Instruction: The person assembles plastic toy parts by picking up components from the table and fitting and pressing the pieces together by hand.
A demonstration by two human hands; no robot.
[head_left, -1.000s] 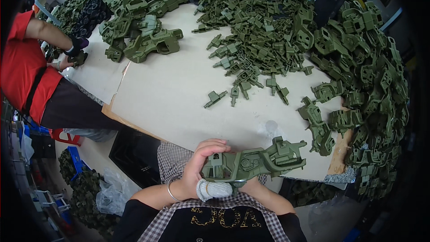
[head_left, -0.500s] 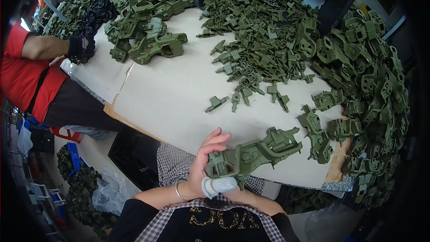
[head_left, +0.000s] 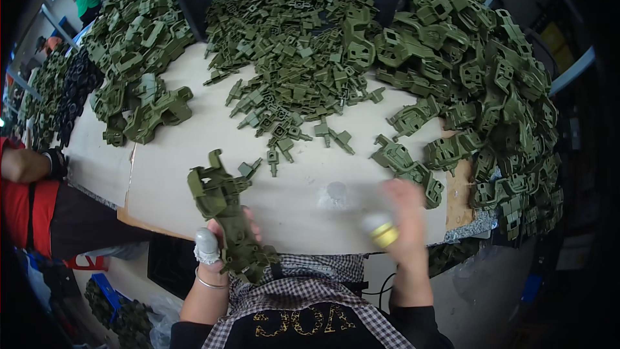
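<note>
My left hand (head_left: 216, 249) is closed around a dark green molded plastic vehicle body (head_left: 219, 200), held up on end over the front edge of the table. The thumb wears a white wrap (head_left: 206, 246). Smeared by motion, my right hand (head_left: 407, 213) is apart from that body, above the table's front right, with a white and yellow wrap (head_left: 382, 232) on its thumb. Its fingers are too blurred to read. Closest to it lies another green vehicle body (head_left: 407, 167). Beyond my left hand, a small green part (head_left: 248, 168) rests near the held body's side.
Small green pegged parts (head_left: 290, 58) are heaped at the table's back middle. More green vehicle bodies pile up on the right (head_left: 491, 71) and back left (head_left: 139, 39). A person in red (head_left: 32, 213) stands at the left. Dark uprights (head_left: 187, 0) rise behind.
The vehicle body has swung left and upward in my left hand. My right hand has come away from it and moved right. The whole view has turned toward the right.
</note>
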